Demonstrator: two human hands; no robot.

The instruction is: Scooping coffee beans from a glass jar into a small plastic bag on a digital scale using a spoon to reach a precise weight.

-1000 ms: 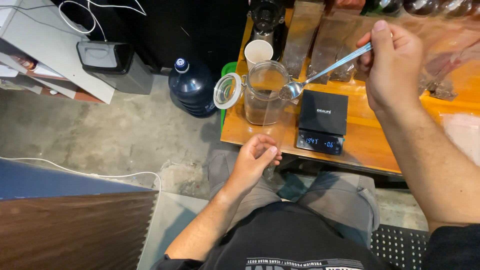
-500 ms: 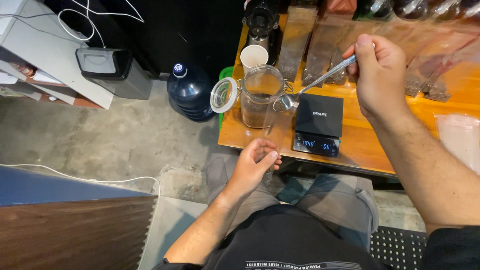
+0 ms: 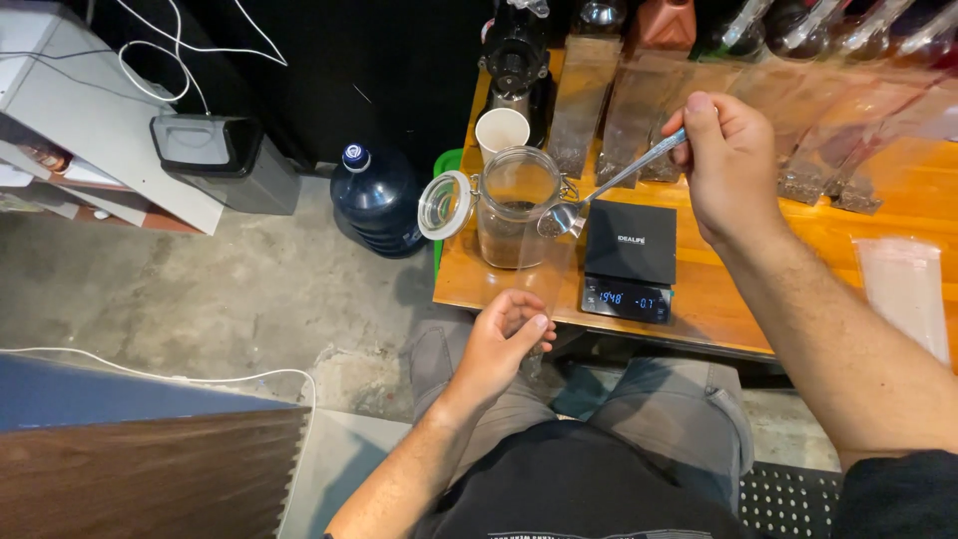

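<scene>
Over the orange wooden counter (image 3: 878,230), the right hand (image 3: 733,165) pinches the handle of a long metal spoon (image 3: 614,185), whose bowl sits at the rim of the clear glass clip-top jar (image 3: 514,205), its hinged lid swung open to the side. Dark grounds lie in the jar's lower part. Just beside the jar, the small black digital scale (image 3: 629,260) has nothing on its platform, so no weighing looks done yet. Below the counter's edge, the left hand (image 3: 499,344) curls its fingers around a thin clear plastic pouch (hard to make out), held upright and seemingly unfilled.
</scene>
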